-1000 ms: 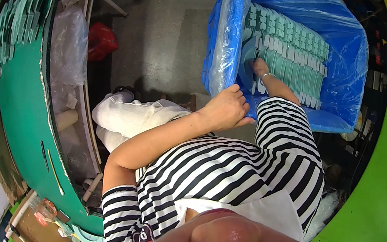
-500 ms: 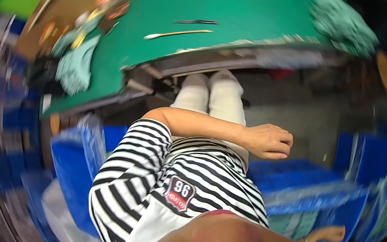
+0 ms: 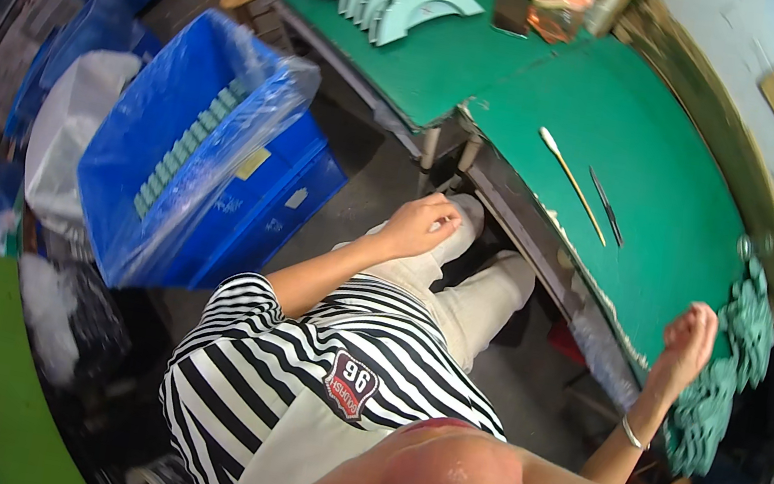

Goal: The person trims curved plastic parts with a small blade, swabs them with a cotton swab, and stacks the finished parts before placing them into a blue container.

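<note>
My left hand (image 3: 423, 225) hangs over my left thigh, its fingers loosely curled together with nothing seen in them. My right hand (image 3: 688, 341) is raised by the right end of the green-topped table (image 3: 671, 145), fingers curled in and no object showing. Right beside it lies a pile of wavy pale green pieces (image 3: 748, 330), which droops over the table's edge. Farther in on the tabletop are a thin wooden stick with a white tip (image 3: 573, 183) and a slim black pen-like tool (image 3: 605, 206). Neither hand touches them.
On my left stands a blue crate (image 3: 260, 212) with a clear plastic liner, a row of pale green pieces inside. Curved pale green pieces (image 3: 410, 0) are stacked on the far table section, near an orange plastic bag (image 3: 558, 8). A wooden ledge (image 3: 723, 103) borders the table's back.
My view has swung left, so the table now lies to the right and the lined blue crate shows fully. My right hand has risen toward the green pile; the left stays low.
</note>
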Motion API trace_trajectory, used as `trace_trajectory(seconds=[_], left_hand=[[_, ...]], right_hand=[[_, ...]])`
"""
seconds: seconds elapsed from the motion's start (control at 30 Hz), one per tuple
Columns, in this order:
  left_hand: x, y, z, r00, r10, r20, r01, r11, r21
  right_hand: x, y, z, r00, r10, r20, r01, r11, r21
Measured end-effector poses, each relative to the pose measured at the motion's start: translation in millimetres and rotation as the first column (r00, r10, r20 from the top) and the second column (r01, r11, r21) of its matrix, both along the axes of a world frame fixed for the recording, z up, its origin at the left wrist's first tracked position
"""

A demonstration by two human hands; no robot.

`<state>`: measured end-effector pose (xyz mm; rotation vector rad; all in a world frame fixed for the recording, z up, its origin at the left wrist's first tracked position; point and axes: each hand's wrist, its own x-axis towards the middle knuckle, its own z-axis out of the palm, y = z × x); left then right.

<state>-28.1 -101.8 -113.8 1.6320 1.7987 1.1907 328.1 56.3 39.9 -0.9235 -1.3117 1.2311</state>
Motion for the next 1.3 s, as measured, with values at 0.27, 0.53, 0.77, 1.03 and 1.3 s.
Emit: trace_trajectory(seconds=[0.27, 0.53, 0.77, 1.03, 1.3], left_hand=[[-57.2, -5.1, -2.7, 0.963, 0.269, -0.020, -0.268, 0.962, 0.041], [-257.1, 65.6, 66.1, 0.774, 0.633, 0.011, -0.549, 0.661, 0.512], [-440.6, 166.6, 57.5, 0.710, 0.702, 0.053, -0.704, 0.710, 0.017], [-437.3, 204.8, 71.2, 0.905, 0.076, 0.419, -0.087, 0.996, 0.007], [-424.6, 207.9, 54.9, 0.898, 0.075, 0.433, -0.113, 0.992, 0.063]], right_hand=[[-192.6, 61.2, -17.1, 0.702, 0.630, -0.332, -0.711, 0.594, -0.375], [-413.3, 89.7, -77.3, 0.630, 0.535, -0.563, -0.772, 0.357, -0.526], [-570.9, 85.6, -114.2, 0.721, 0.174, -0.670, -0.676, 0.386, -0.627], [-588.2, 102.8, -122.1, 0.669, 0.306, -0.677, -0.709, 0.534, -0.460], [-600.8, 88.1, -120.2, 0.612, 0.232, -0.756, -0.706, 0.591, -0.390]])
